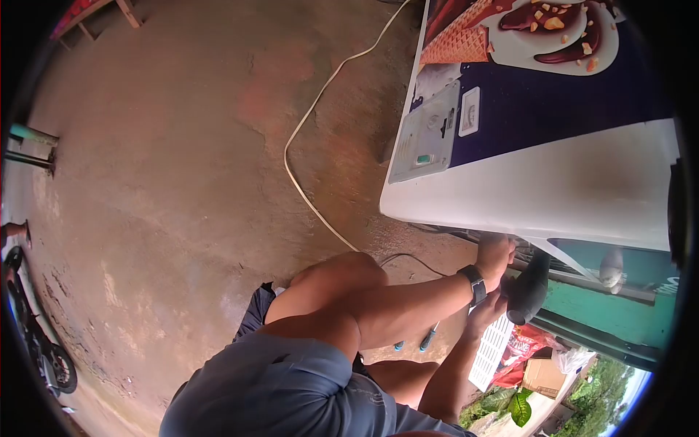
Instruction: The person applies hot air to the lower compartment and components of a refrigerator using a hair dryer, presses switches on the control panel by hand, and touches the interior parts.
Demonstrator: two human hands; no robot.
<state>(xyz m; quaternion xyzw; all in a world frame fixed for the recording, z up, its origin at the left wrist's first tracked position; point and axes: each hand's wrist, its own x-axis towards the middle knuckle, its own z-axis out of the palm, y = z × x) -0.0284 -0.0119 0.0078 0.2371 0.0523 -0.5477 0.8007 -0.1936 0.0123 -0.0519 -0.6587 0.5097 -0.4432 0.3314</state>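
My left hand (495, 255), with a dark watch (476, 285) on the wrist, is closed at the open lower side of a freezer (531, 175). Whatever its fingers grip is hidden. Close below, my right hand (488, 312) is closed against a dark grey, rounded tool (528, 290) with a blunt round end. Its exact kind does not show clearly. Thin bars or wires are partly visible in the opening behind my hands. Beside my right forearm lies a white slotted grille panel (491, 352). A blue-handled screwdriver (428, 340) rests on the floor near my legs.
A pale cable (293, 171) curves across the concrete floor (167, 175). Near the green ledge (582, 306) are a red bag (526, 349), a cardboard box (542, 376) and a leafy plant (520, 408). A motorcycle (51, 357) stands at the far left, near another person's foot (16, 230).
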